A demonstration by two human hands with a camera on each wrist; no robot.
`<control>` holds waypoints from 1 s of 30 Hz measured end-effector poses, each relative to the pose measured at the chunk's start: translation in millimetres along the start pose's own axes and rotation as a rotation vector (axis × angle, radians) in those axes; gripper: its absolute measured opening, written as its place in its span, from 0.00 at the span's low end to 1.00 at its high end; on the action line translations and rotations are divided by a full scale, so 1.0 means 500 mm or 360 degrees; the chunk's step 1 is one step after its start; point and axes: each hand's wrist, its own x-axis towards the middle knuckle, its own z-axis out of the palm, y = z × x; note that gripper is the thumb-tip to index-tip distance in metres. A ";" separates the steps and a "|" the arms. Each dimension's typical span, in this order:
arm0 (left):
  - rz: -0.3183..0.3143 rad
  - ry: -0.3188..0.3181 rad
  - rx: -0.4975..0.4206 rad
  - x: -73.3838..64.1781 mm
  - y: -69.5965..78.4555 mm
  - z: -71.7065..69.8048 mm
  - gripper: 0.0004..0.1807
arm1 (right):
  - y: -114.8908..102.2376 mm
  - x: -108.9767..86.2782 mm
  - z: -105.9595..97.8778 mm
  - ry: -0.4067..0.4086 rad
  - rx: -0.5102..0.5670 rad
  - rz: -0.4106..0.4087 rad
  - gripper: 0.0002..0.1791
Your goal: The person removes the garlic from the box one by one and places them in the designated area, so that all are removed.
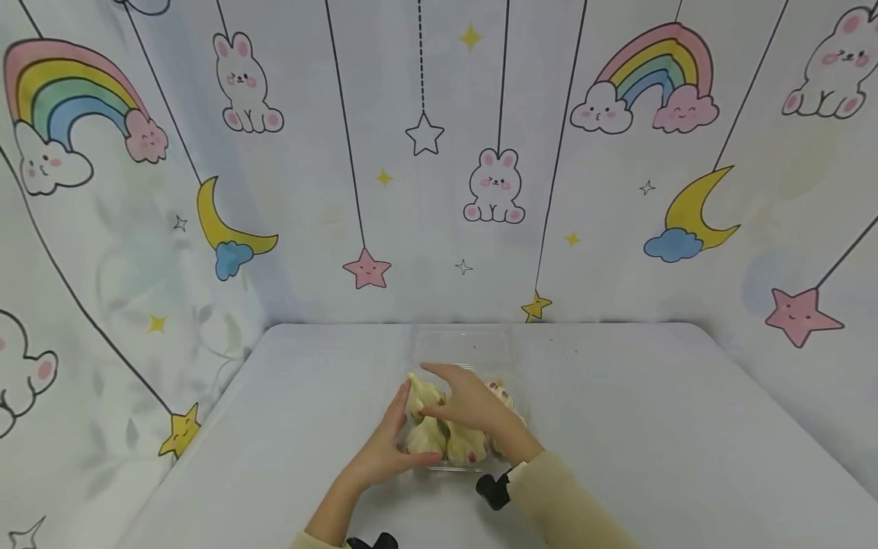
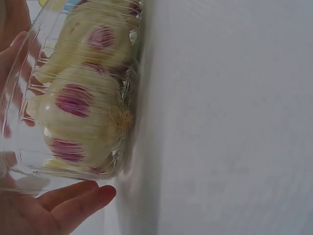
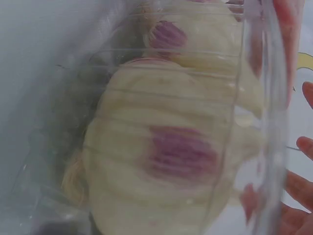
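Observation:
Several pale garlic bulbs (image 1: 466, 442) lie in a clear plastic box (image 1: 456, 468) with ribbed walls. Purple patches and stringy roots show through the plastic on a near bulb (image 2: 73, 103) in the left wrist view. My left hand (image 1: 384, 450) stands along the box's left side, thumb at the front and fingers reaching up beside the upper left bulb (image 1: 425, 396). Over the box, my right hand (image 1: 473, 400) spreads thumb and forefinger about that same bulb; whether both touch it is unclear. It partly hides the bulbs at the right.
The box's transparent lid (image 1: 463, 347) lies folded back behind it. Both stand on a white table (image 1: 617, 427). A wall covering (image 1: 309, 191) printed with rabbits, stars and rainbows rises behind the table and at its sides.

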 end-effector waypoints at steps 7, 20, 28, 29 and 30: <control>-0.0004 0.0036 -0.0043 -0.002 0.001 0.006 0.64 | -0.006 0.025 0.014 -0.0020 0.0021 0.0059 0.36; -0.0094 0.0056 -0.0179 -0.007 0.005 0.006 0.65 | -0.010 0.058 0.046 -0.0093 -0.0116 0.0236 0.36; -0.0070 0.0042 -0.0224 -0.009 0.013 0.007 0.65 | -0.016 0.068 0.067 -0.0126 -0.0244 0.0297 0.37; -0.0071 0.0037 -0.0233 -0.010 0.014 0.007 0.65 | -0.017 0.069 0.070 -0.0125 -0.0258 0.0298 0.38; -0.0072 0.0033 -0.0240 -0.010 0.014 0.007 0.65 | -0.018 0.070 0.072 -0.0125 -0.0271 0.0302 0.38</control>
